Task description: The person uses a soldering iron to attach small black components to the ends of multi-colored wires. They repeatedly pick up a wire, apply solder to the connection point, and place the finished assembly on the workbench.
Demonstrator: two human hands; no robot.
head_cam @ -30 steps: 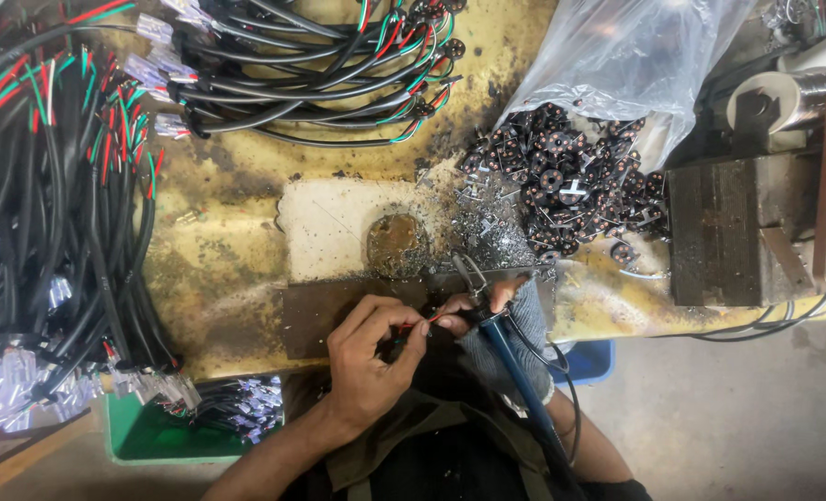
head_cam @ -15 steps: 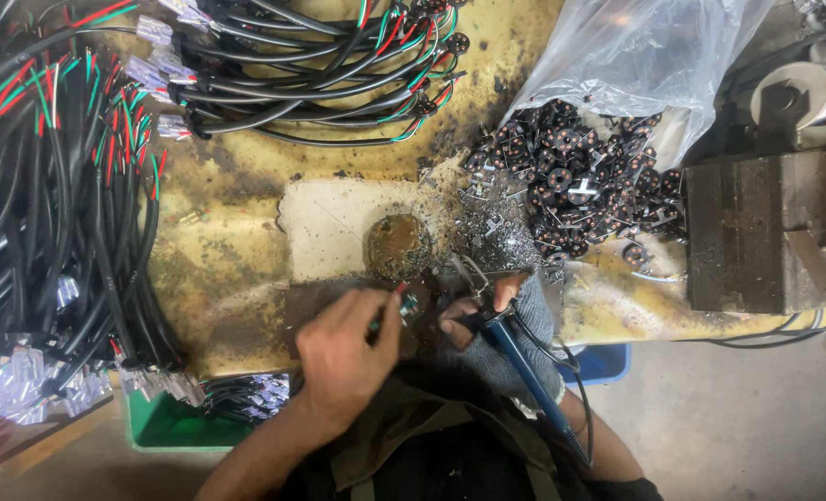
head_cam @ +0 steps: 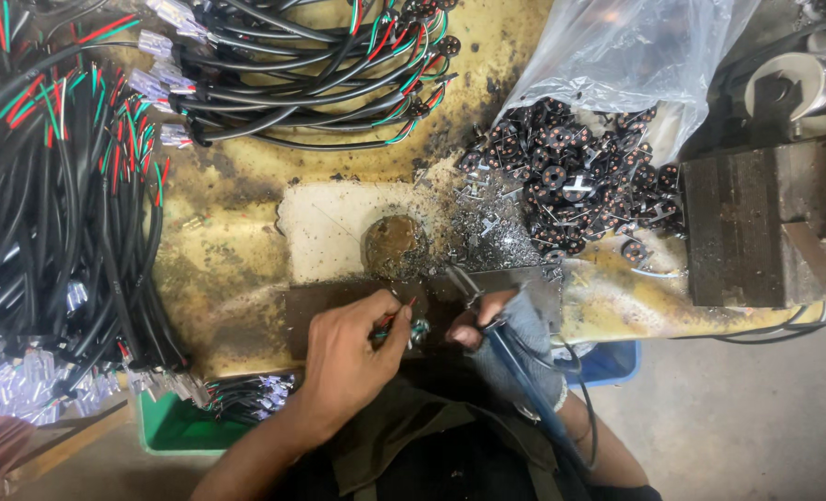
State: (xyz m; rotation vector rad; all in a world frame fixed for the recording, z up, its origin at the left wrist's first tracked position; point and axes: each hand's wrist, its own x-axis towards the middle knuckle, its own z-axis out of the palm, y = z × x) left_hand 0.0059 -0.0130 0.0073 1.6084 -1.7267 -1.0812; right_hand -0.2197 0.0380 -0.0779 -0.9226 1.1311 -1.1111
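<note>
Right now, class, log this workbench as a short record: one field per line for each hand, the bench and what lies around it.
Left hand: left hand pinches thin red and green wire ends
Right hand: right hand, in a grey fingerless glove, holds a soldering iron
Bench: stained yellow bench top
Left side: black cable bundles
Top: more looped cables
Right: small black round parts spilling from a clear plastic bag
Far right: metal block

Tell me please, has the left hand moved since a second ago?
Hardly. The left hand still sits at the near bench edge below the round burnt patch, pinching wire ends beside the gloved right hand. Its fingers only shifted slightly.
</note>
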